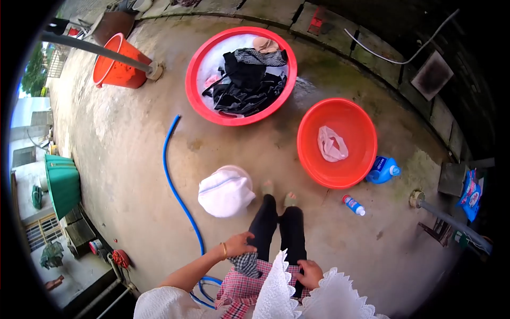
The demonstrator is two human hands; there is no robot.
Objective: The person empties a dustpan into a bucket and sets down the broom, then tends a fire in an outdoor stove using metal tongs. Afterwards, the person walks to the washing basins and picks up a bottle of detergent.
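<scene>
My left hand (240, 245) is closed on a dark checked cloth (246, 264) over my lap. On the right thigh side, my right hand (309, 274) rests by the red plaid cloth (239, 284), its fingers bent; whether it grips any fabric is unclear. A white cloth (226, 192) covers a round seat or bucket in front of my left knee. Farther off, a large red basin (194, 101) holds suds and dark clothes (249, 85). A smaller red basin (361, 143) at the right has a pale pink cloth (332, 144) inside.
A blue hose (178, 199) curves along the ground at the left. Beside the smaller basin are a blue bottle (381, 170) and a small bottle (353, 204). An orange bucket (123, 64) is at the upper left, near a pole (95, 49); another pole (451, 220) is at the right.
</scene>
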